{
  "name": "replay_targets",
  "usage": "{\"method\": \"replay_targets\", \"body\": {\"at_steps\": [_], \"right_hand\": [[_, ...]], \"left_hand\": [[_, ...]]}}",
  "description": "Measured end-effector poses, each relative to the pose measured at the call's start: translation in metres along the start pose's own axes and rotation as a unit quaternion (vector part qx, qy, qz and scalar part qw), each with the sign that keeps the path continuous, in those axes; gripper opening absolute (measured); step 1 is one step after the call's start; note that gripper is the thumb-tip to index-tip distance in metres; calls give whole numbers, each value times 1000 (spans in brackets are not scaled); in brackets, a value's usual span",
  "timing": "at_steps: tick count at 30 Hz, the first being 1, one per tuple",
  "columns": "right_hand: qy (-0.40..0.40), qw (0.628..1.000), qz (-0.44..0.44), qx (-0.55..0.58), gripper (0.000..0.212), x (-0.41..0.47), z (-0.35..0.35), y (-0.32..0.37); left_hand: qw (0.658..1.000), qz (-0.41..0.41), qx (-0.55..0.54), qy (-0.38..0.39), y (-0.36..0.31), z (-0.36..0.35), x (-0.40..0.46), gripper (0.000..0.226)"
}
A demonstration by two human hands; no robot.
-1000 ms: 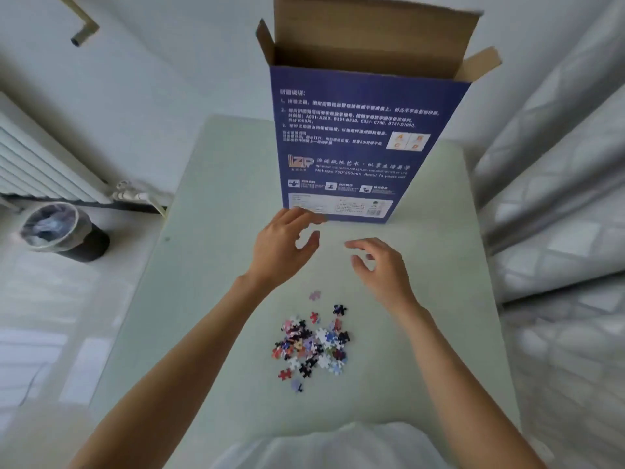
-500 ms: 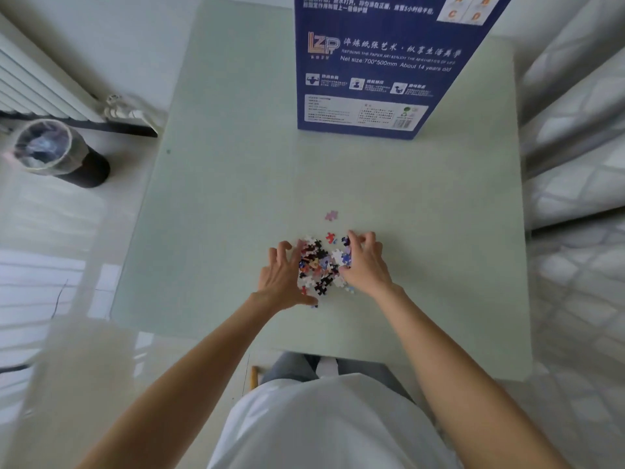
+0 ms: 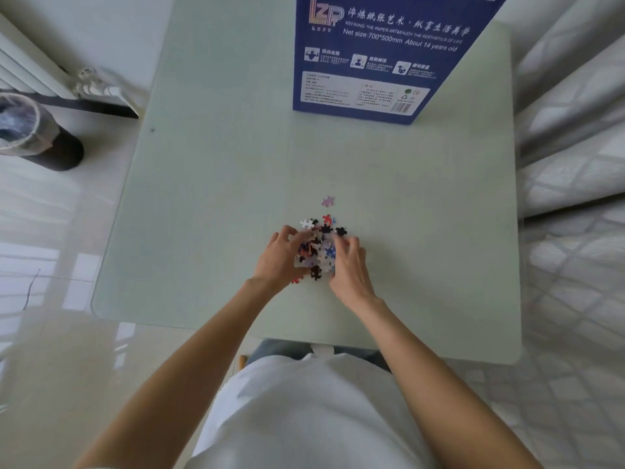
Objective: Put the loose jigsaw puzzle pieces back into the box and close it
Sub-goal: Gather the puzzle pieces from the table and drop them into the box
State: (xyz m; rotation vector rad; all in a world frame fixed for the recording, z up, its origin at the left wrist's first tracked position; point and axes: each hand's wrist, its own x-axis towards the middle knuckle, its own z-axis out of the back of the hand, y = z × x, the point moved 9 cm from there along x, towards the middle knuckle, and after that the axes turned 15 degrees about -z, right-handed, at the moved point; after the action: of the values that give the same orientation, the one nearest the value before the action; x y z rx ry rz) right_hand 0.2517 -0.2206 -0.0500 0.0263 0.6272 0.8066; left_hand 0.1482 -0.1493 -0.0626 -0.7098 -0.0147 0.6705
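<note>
Your left hand [image 3: 282, 257] and your right hand [image 3: 348, 267] cup a small heap of jigsaw pieces [image 3: 316, 253] from either side, on the pale green table [image 3: 209, 204] a little in front of your body; the fingers of both hands are curled inward against the heap's edges, pressing it together between them, though you cannot tell whether any piece is actually lifted off the surface. The pieces are small and mixed in colour: black, white, blue, red and pinkish ones jumbled on top of each other; a few lie just beyond your fingertips on the far side, among them a white piece [image 3: 306, 223], a red piece [image 3: 327, 219] and a black piece [image 3: 341, 231]. One pale pink piece [image 3: 327, 201] lies alone, a little farther out, apart from the heap. The box [image 3: 378, 55] stands upright at the far edge of the table, well apart from the heap; its dark blue face carries white print, an "LZP" logo and a white label panel with a barcode; its top is out of view. A lined bin [image 3: 30, 130] stands on the floor to your left.
</note>
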Motion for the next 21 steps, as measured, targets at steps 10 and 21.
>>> {"method": "replay_targets", "body": {"at_steps": [10, 21], "right_hand": [[29, 990, 134, 30, 68, 39, 43, 18], [23, 953, 190, -236, 109, 54, 19, 42]], "left_hand": [[998, 48, 22, 20, 0, 3, 11, 100], [999, 6, 37, 22, 4, 12, 26, 70]]}}
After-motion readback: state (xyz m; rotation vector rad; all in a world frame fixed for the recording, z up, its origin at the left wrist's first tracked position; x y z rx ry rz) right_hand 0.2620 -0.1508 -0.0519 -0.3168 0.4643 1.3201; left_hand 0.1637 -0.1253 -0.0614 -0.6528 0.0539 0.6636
